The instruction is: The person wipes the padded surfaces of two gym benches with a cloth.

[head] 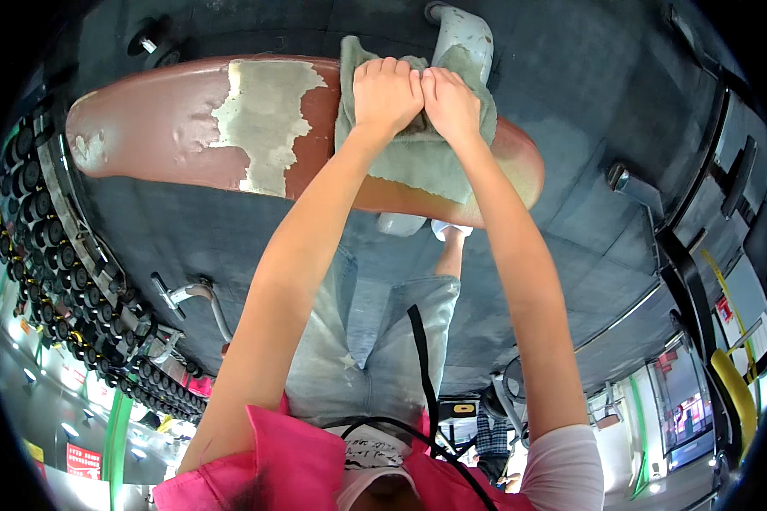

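A padded gym bench [166, 128] with worn reddish-brown upholstery, its covering torn away in patches, lies crosswise before me. Near its right part, a grey-green cloth [351, 115] is bunched on the pad. My left hand [387, 92] has its fingers curled over the cloth, gripping it. Right beside it, touching at the thumbs, my right hand [450, 102] also clasps the cloth. The fingertips of both are hidden in the folds.
Dumbbells fill a long rack [70, 211] at the left. A loose dumbbell [148, 45] lies beyond the bench. Metal gym equipment [639, 185] stands at the right. A person in a checked shirt [491, 434] is in the background behind me.
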{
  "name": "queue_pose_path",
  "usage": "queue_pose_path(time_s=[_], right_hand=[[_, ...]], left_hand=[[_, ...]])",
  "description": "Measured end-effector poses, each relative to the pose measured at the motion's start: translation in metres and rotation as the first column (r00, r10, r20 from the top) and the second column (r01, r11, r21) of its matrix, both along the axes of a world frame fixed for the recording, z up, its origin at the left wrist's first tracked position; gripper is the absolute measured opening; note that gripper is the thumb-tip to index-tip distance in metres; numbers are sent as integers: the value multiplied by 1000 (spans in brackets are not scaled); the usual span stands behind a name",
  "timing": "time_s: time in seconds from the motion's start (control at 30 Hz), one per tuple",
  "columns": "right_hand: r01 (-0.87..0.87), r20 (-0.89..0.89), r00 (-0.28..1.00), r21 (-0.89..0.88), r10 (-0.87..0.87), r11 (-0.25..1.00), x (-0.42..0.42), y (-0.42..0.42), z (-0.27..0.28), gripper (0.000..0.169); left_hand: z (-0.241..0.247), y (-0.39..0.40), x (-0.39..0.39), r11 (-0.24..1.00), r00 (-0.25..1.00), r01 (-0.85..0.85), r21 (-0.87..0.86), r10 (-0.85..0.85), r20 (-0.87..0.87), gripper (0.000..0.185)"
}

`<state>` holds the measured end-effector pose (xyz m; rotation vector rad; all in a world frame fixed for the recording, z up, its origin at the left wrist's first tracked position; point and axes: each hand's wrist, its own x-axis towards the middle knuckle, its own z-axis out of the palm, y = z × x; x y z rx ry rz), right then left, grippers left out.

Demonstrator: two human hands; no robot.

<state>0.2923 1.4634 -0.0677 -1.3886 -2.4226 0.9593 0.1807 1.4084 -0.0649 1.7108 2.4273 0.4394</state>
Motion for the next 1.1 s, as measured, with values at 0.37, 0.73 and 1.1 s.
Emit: queue_pose_path(time_s=[0.37,0.73,1.1], right_hand=[[391,261,898,-100,-355,915,179,7,4,35],[421,107,-345,-870,-933,-256,170,-183,-22,60],[279,11,-271,-956,-963,-90,60,-228,34,62]], left_hand=[[-6,32,168,943,935,333,15,-333,120,24],[-2,-39,229,310,313,948,-66,-949,44,33],[16,-123,89,396,404,915,-80,-898,175,65]])
